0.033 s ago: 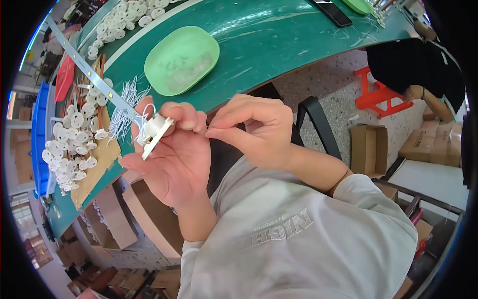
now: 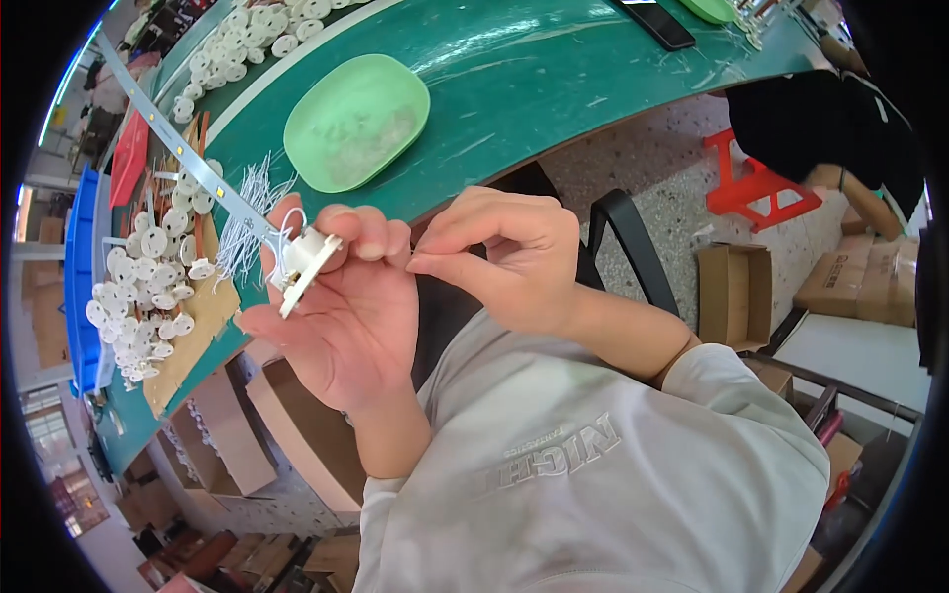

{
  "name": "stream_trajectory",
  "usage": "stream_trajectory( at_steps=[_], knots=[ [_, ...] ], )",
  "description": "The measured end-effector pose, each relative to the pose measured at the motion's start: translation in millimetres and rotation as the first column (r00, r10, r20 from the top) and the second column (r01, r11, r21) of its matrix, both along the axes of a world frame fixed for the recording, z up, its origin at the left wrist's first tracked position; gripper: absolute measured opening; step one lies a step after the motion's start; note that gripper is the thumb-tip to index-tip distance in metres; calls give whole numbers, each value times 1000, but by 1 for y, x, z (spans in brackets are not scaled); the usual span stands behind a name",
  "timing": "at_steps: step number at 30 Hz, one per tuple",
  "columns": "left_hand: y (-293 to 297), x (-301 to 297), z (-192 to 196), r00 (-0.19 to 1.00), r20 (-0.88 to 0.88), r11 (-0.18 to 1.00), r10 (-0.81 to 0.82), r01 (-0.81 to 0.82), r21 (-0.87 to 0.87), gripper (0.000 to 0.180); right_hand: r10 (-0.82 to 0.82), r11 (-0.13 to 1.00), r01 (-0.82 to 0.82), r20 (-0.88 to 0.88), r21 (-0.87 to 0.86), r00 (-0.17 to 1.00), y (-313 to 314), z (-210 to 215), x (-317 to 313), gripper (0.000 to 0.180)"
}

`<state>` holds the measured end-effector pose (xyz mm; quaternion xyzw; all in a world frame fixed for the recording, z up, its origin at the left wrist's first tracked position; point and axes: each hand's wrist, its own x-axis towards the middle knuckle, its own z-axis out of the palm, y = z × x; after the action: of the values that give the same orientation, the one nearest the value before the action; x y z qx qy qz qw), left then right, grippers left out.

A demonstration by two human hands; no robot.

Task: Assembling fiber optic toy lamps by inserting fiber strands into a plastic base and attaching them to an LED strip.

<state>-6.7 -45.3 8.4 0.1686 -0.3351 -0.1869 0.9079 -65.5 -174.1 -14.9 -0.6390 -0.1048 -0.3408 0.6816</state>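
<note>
My left hand (image 2: pixel 351 316) is turned palm up, its fingers curled around a white round plastic cap (image 2: pixel 308 255). A thin white wire loops by the cap. From the cap a narrow LED strip (image 2: pixel 188 158) with small yellow chips stretches toward the upper left. Close to my left fingertips, my right hand (image 2: pixel 509 257) pinches thumb and forefinger together; whatever lies between them is too small to make out. Behind the left hand, a bundle of thin white wires (image 2: pixel 247 232) rests on the green table (image 2: pixel 504 89).
A green bowl (image 2: pixel 357 79) holding small clear pieces stands beyond my hands. Many white caps (image 2: pixel 138 287) pile up at the left, beside a blue bin (image 2: pixel 84 287). A black phone (image 2: pixel 657 25) lies far right. A person (image 2: pixel 830 128) works near a red stool (image 2: pixel 751 188).
Both hands keep the same pose and hold. The view has shifted very slightly, and the other person's hand at the right has moved a little.
</note>
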Motion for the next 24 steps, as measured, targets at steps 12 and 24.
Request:
stream_trajectory(
  at_steps=[12, 24],
  knots=[
    [-8, -22, 15, 956, -283, 997, -75, 70, -28, 59, 51, 937, -32, -44, 348, 998, 9, -10, -18, 14],
    [0, -17, 12, 951, -306, 999, -36, 33, -14, 55, -259, 874, 363, 322, -324, 911, 0, -12, -6, 17]
  ],
)
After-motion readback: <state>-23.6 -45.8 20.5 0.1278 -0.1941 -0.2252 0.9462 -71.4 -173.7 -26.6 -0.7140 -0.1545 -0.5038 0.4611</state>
